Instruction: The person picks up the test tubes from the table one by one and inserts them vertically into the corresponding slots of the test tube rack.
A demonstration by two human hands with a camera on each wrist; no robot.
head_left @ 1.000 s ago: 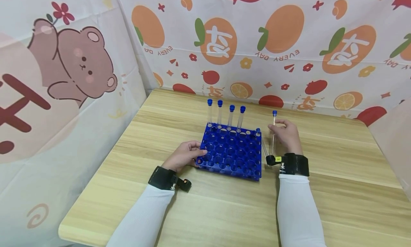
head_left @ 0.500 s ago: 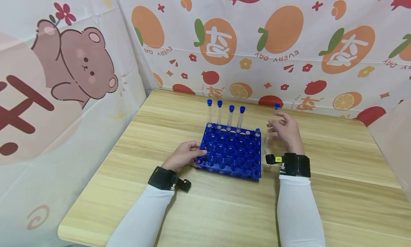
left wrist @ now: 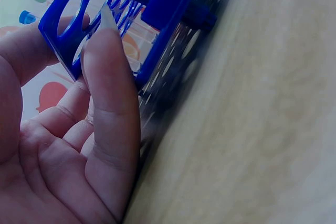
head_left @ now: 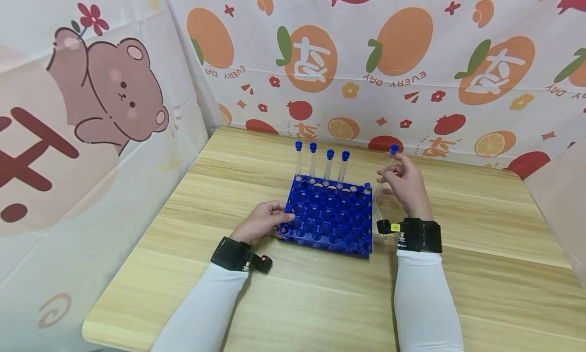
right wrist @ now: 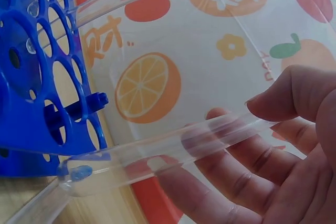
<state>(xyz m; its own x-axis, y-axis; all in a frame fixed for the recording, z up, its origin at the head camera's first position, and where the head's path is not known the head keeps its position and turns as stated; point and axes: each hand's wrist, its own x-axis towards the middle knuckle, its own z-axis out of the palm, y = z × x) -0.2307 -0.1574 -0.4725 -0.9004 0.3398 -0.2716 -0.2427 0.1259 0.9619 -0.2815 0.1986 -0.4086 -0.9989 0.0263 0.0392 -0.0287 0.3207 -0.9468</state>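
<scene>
A blue test tube rack (head_left: 331, 214) stands on the table, with several clear, blue-capped test tubes (head_left: 329, 169) upright in its far row. At its near left corner, my left hand (head_left: 262, 223) grips the rack, thumb on the top plate and fingers beneath. To the right of the rack, my right hand (head_left: 409, 186) pinches a clear test tube (right wrist: 126, 174) between thumb and fingers. This tube slants, its blue cap (head_left: 394, 149) up and to the right, its rounded bottom near the rack's right side. In the right wrist view the bottom is close to the rack's holes.
Another clear tube (right wrist: 37, 203) shows below the held one, beside the rack's right side; part of it is hidden behind the wrist camera. A printed cloth (head_left: 348, 57) hangs behind the wooden table (head_left: 302, 301). Its left edge meets a second cloth (head_left: 114, 189).
The held test tube has gone from upright to slanted, its bottom swinging left toward the rack. My right fingers have shifted up nearer the cap. My left hand and the rack stay put.
</scene>
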